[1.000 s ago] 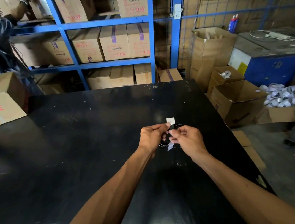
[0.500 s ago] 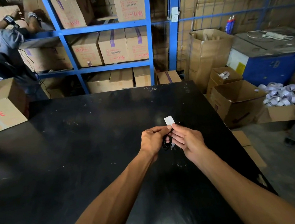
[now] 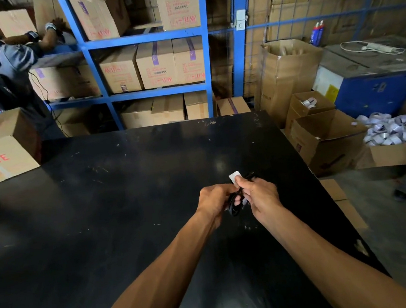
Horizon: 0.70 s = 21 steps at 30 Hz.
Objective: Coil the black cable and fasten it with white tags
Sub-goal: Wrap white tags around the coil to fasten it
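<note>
Warehouse bay: blue steel shelving (image 3: 207, 58) stacked with brown cartons behind a scuffed black worktable (image 3: 100, 204). Both hands meet above the table's right half, raised off the surface, probably so the loops hang free. Left hand (image 3: 215, 199) is curled closed around the small coiled black cable (image 3: 234, 205), likely pinning the turns together so they cannot spring apart. Right hand (image 3: 260, 195) is also closed, fingertips pinching the small white rectangular tag (image 3: 235, 176), whose free end stands up just beyond the knuckles. Judged: fastening stage, tag being drawn round the bundle. An open carton of tagged white bundles (image 3: 389, 131) sits on the floor to the right, within reach for drop-off.
</note>
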Tool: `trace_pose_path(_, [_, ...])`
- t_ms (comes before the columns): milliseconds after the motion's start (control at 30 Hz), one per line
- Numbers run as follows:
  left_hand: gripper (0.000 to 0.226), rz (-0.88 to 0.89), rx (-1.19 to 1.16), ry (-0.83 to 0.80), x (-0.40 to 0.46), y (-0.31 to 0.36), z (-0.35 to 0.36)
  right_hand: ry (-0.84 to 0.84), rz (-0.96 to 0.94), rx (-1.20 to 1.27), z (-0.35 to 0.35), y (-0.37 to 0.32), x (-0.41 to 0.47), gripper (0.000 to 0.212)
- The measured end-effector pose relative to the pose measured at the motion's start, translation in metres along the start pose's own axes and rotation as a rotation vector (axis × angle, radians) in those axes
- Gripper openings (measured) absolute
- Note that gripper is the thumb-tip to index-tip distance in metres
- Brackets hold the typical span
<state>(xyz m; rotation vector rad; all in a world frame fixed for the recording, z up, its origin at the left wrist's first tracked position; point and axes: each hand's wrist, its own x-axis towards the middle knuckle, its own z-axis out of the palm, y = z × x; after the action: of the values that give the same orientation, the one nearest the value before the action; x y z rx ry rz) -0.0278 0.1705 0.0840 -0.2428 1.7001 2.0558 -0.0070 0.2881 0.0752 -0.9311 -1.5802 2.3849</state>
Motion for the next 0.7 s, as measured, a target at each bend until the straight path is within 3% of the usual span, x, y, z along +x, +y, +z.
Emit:
trace_pose_path(133, [0.026,0.020,-0.110,-0.006,-0.002,-0.001,0.000,-0.022,0.003,-0.024,0.001,-0.006,0.000,0.018])
trace_pose_path(200, [0.032,0.044,-0.090,-0.001,0.000,-0.004,0.001,-0.005,-0.015,-0.087,0.001,-0.003,0.005,0.029])
trace_pose_path(367, [0.019,0.047,-0.030,0.053,0.008,-0.011,-0.001,0.020,-0.077,-0.136,0.003,0.006,0.007,0.060])
trace_pose_path(500, [0.028,0.070,0.039,0.016,0.007,-0.015,-0.005,0.061,-0.021,-0.078,0.002,0.010,0.007,0.037])
trace_pose_path(700, [0.025,0.160,0.453,-0.152,0.008,-0.039,-0.026,0.070,0.099,-0.042,-0.013,0.011,0.013,0.017])
